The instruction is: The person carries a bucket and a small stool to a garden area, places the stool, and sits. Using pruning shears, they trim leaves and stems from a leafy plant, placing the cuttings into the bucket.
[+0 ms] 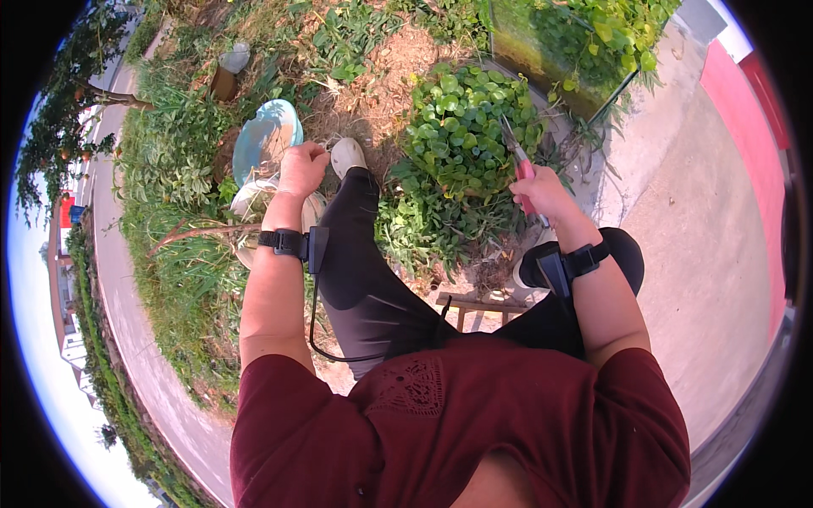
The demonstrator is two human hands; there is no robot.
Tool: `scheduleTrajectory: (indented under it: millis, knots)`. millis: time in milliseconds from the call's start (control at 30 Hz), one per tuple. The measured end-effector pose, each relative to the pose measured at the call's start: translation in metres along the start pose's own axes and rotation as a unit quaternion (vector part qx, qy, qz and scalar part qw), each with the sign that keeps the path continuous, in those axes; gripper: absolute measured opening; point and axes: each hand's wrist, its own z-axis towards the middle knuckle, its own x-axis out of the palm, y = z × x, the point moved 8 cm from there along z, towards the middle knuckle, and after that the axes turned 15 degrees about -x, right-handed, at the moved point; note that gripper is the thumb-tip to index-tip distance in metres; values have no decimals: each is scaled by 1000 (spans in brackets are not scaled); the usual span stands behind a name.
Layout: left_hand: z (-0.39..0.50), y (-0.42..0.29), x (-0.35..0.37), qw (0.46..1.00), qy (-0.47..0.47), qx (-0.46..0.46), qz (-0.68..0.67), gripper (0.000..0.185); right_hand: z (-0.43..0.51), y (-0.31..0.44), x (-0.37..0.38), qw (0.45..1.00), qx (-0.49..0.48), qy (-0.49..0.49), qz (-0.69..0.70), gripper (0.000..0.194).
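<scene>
My right hand (540,193) holds garden shears (519,152) by their red handles, the metal blades pointing up over round-leaved green plants (470,127). On the left, my left hand (303,170) is curled, thumb and fingers together, beside a blue plastic basin (257,143) with soil-coloured matter inside. Some thin dry strands show near its fingertips, but whether the fingers pinch them is too small to tell. Below that hand stands a pale container (254,200), partly hidden by my forearm.
A small wooden stool (476,303) is between my legs. Glass-like panels (546,70) stand at the upper right beside concrete paving (692,241). A brown pot (223,84) lies among weeds at the upper left. A bare branch (203,232) reaches towards my left forearm.
</scene>
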Motion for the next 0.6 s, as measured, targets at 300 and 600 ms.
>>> scheduleTrajectory:
  millis: [300, 600]
  knots:
    - [-63, -149, 199, 927, 365, 78, -36, 19, -4, 6, -27, 1000, 0, -15, 0, 17]
    - [-22, -165, 267, 947, 180, 126, 234, 34, -5, 10, -41, 999, -23, -20, 16, 17]
